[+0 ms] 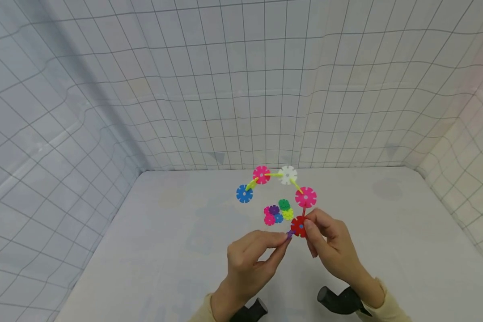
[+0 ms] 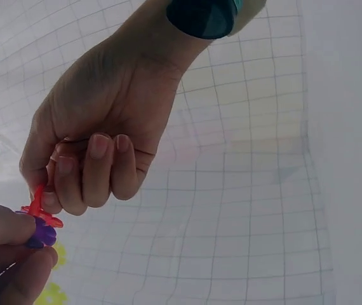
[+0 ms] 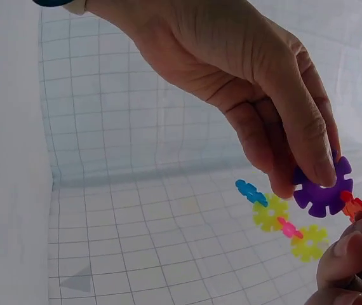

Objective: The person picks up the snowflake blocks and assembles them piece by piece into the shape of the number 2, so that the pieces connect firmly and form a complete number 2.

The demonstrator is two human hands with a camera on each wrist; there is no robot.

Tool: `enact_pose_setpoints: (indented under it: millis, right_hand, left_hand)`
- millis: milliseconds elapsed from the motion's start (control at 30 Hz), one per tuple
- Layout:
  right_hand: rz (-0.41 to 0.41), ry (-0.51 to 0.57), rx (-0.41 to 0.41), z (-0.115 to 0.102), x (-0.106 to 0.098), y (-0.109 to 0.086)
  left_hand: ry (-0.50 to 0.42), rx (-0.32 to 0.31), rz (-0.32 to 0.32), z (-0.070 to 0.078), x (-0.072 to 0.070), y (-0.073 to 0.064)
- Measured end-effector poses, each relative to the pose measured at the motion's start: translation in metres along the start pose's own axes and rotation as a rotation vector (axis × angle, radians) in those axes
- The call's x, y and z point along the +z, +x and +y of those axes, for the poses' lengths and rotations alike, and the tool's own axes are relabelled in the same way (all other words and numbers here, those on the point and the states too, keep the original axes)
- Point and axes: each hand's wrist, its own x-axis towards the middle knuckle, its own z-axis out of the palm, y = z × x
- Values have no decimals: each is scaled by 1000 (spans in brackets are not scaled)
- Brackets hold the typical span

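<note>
My left hand [image 1: 251, 259] pinches a purple notched plastic disc [image 3: 324, 194] between thumb and fingertips; it shows edge-on in the head view. My right hand [image 1: 336, 243] pinches a red notched disc [image 1: 298, 226] at its right side. Purple and red discs meet at their rims, the purple one set crosswise to the red. From the red disc a chain of slotted discs arcs up and left: a pink disc [image 1: 306, 197], a white disc [image 1: 287, 175], another pink disc [image 1: 261, 175] and a blue disc [image 1: 244, 194] at its end, with edge-on red and yellow pieces between.
Inside the arc, a small cluster of loose discs shows, including a green disc [image 1: 284, 205] and a yellow disc [image 1: 288, 214]. The white tabletop [image 1: 165, 250] spreads to both sides. White grid-patterned sheeting [image 1: 233, 89] encloses the back and sides.
</note>
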Motion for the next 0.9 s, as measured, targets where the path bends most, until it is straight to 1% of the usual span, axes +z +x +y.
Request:
enact_pose_setpoints:
  millis: [133,233,267,500,667,733,800,900]
  right_hand:
    - [9,11,-30,-2,2,-1]
    - [2,20,-45,-3,1,-1]
    - [-3,25,-39,-4,1,-1]
    - [-23,40,-15,-6,0,-3]
    - [-13,47,-52,-5,1,-3]
    - [-12,43,-63,-4,1,-3]
    - [-15,31,-57,-4,2,-2]
    - [-20,6,-29,-6,2,-2]
  left_hand:
    - [41,73,26,0,0,1]
    - [48,106,40,-1,0,1]
    - [45,114,43,-1,1,1]
    - [33,153,65,-1,1,2]
    - [33,176,81,-2,1,3]
    - [34,178,81,-3,1,3]
    - [37,174,76,-3,1,3]
    - [40,156,62,-4,2,2]
